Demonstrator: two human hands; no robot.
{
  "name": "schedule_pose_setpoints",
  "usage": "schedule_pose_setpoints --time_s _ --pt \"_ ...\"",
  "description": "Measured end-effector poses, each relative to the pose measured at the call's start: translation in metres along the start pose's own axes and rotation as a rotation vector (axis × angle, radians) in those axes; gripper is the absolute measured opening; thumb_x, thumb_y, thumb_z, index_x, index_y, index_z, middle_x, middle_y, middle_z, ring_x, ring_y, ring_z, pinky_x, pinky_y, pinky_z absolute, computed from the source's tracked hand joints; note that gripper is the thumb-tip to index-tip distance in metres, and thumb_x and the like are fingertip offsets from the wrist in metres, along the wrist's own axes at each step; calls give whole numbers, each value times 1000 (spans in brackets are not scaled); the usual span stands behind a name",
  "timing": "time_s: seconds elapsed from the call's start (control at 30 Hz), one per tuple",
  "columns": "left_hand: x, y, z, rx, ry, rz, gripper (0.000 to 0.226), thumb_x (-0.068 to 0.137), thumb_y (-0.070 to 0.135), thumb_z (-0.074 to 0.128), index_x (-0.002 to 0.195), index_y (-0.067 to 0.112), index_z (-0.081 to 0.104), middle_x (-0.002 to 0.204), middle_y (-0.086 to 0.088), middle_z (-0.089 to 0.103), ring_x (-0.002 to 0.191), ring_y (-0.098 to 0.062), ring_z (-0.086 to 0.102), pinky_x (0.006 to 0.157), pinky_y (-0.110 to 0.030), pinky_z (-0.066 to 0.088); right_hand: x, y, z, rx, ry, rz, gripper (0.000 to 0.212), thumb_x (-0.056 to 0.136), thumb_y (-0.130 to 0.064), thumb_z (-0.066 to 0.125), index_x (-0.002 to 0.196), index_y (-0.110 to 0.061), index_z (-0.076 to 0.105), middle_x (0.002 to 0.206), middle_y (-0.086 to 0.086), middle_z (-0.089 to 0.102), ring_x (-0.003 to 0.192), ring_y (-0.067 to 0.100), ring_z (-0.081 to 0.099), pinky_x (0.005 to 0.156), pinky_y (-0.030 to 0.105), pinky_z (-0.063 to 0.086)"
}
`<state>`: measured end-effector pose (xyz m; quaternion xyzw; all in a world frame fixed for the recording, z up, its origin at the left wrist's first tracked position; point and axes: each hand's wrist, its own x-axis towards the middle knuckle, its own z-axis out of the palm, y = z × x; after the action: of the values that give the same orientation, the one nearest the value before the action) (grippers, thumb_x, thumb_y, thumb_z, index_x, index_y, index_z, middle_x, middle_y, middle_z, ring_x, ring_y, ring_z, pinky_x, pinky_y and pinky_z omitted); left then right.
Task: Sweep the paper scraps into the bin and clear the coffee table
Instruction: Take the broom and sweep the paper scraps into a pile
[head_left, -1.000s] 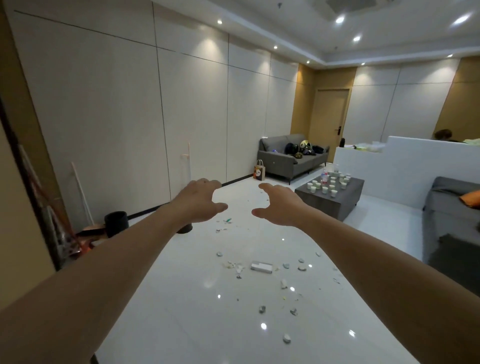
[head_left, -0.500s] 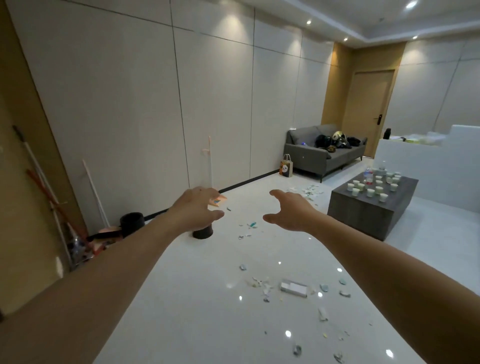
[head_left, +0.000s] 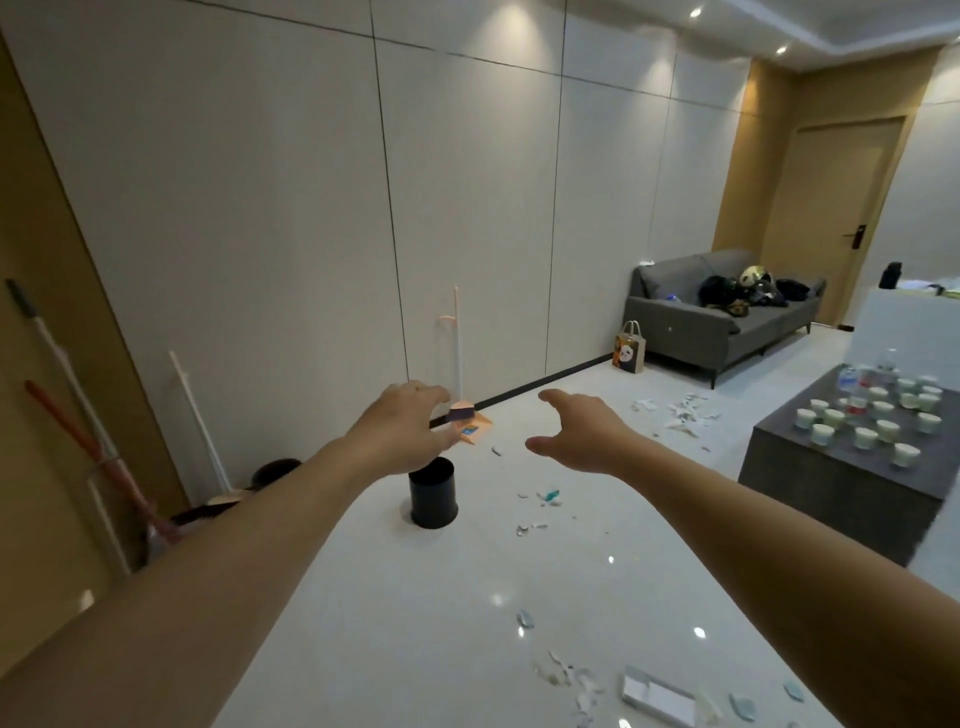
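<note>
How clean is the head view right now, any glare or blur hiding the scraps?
Head view: ceiling spots throw small bright glints on the glossy floor among the paper scraps; wide-angle lens bows the wall panels; edges slightly soft; left hand and right hand, both empty, are sharp enough.

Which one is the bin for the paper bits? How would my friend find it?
Look at the long white wall on the left, then down to the shiny floor in front of it. The bin stands there alone, just below the left hand. It is the only short, round, black tub out on the open floor.
</note>
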<state>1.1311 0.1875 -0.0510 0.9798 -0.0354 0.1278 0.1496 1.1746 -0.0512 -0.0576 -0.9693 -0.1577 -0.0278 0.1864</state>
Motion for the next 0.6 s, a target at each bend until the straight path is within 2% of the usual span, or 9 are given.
schedule_pose_setpoints --time_s 0.13,0.3,0.47,0.6 --pt "83 -47 40 -19 -42 -38 48 84 49 62 128 31 53 130 2 53 117 -19 47 85 -27 37 90 18 26 -9 -45 22 80 89 -47 69 155 -21 31 150 8 47 134 28 45 103 36 41" --pt "220 -110 79 -30 -30 -41 61 83 55 62 136 29 48 139 0 48 127 -21 43 97 -31 37 223 32 47 -19 -7 32 80 89 -46 69 154 -19 32 150 9 47 134 28 45 102 35 41" --pt "362 -153 95 -65 -97 -39 65 80 53 64 137 29 47 140 -1 49 127 -22 44 96 -33 38 357 40 51 -34 -9 84 80 88 -45 70 154 -18 33 149 10 49 133 28 47 101 35 42" --pt "460 -175 107 -159 -15 -39 59 78 53 64 132 31 52 132 -2 55 109 -18 53 84 -29 39 448 49 56 -6 27 95 77 89 -45 68 153 -18 35 150 10 48 133 28 46 102 36 42"
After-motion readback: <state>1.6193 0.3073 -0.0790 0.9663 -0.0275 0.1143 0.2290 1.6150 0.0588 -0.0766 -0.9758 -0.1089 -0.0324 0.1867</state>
